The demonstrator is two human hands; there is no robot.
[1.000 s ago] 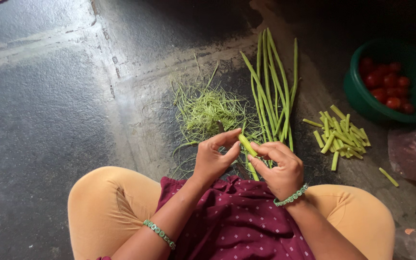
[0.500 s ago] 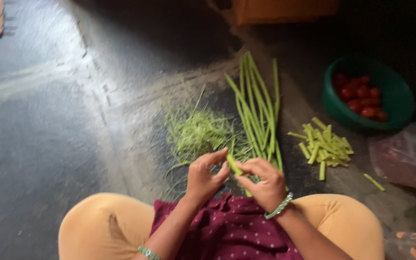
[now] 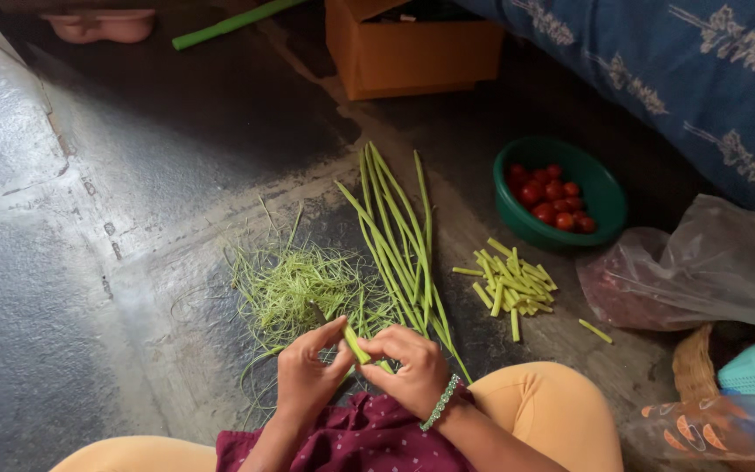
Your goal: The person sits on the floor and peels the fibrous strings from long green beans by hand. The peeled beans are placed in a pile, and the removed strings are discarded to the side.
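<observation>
My left hand (image 3: pixel 305 374) and my right hand (image 3: pixel 411 369) meet over my lap and together pinch a short green stem piece (image 3: pixel 356 344). Both hands have their fingers closed on it. Just beyond the hands lies a bundle of long green stems (image 3: pixel 395 236) on the dark floor. To its left sits a tangle of thin green peeled strings (image 3: pixel 294 287). A small heap of cut stem pieces (image 3: pixel 512 284) lies to the right.
A green bowl (image 3: pixel 609 205) of small red tomatoes (image 3: pixel 552 203) stands at the right. A crumpled clear plastic bag (image 3: pixel 701 271) and a basket lie farther right. A cardboard box (image 3: pixel 412 48), a green stick (image 3: pixel 229 24) and blue patterned cloth (image 3: pixel 701 61) are at the back.
The view has tilted up, so the box, cloth and bag now show. My hands stay together on the stem piece, lower in the frame than before.
</observation>
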